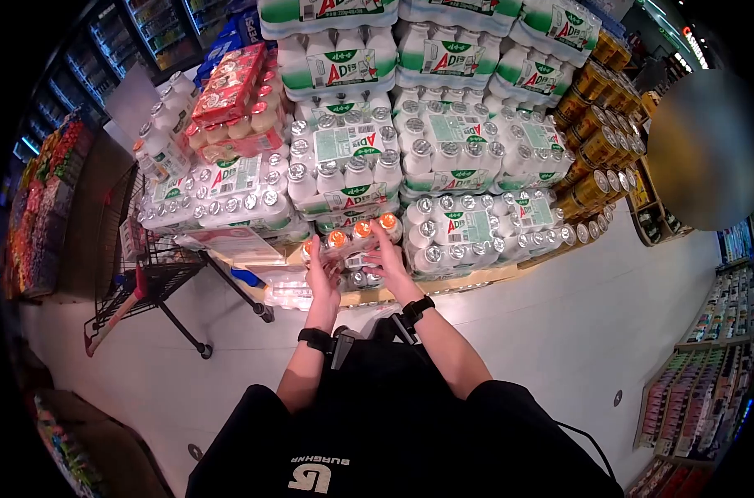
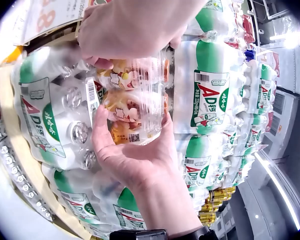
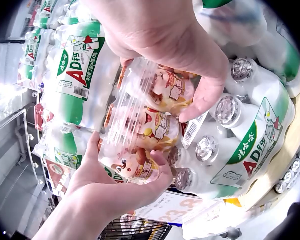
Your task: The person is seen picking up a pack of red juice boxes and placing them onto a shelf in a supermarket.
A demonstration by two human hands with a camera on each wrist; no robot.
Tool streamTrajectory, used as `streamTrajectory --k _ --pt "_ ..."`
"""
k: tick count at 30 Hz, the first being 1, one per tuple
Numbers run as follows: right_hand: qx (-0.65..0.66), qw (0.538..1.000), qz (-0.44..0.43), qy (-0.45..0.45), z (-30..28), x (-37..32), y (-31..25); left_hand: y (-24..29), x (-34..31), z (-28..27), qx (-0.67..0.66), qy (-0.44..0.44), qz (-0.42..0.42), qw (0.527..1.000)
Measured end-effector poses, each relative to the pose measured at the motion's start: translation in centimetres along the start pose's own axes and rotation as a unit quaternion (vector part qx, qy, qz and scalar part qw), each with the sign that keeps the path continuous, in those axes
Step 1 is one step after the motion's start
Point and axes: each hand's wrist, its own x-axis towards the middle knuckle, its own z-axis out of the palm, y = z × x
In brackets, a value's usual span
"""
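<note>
A shrink-wrapped pack of small drink bottles with orange caps is held between both hands, at the front of the display. My left hand grips one end of the pack, fingers and thumb bent around the bottles. On the other end is my right hand, with its thumb and fingers spread around the wrap. Cartoon labels on the bottles show in the right wrist view. White milk-drink packs with silver caps and green labels lie right beside it, and more packs rise behind.
A shopping cart stands at the left of the display. Red boxed packs are stacked at the back left, gold cans at the right. A price sign hangs on the front edge, near my left hand. Shelves line the far right.
</note>
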Motion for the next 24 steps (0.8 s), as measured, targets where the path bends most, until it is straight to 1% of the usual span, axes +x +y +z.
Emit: streamTrajectory --k 2,6,8,14,18,24 --pt "0.006 1.000 -0.004 0.006 0.1 0.2 0.2 -0.2 0.2 -0.2 0.005 0.008 0.006 1.000" --pt "0.016 1.000 -0.001 -0.002 0.0 0.6 0.5 0.2 0.0 -0.6 0.022 -0.015 -0.005 1.000" --pt "0.013 1.000 -0.003 0.012 0.2 0.5 0.6 0.2 0.1 -0.6 0.021 -0.021 -0.002 1.000" --pt "0.009 1.000 0.003 0.011 -0.1 0.6 0.6 0.0 0.4 -1.0 0.024 -0.025 -0.008 0.999" --pt "0.013 1.000 0.000 0.003 -0.2 0.5 0.6 0.1 0.4 -1.0 0.045 -0.039 -0.015 0.998" --pt "0.003 1.000 0.000 -0.017 -0.5 0.8 0.5 -0.1 0.5 -1.3 0.042 -0.064 -0.010 0.997"
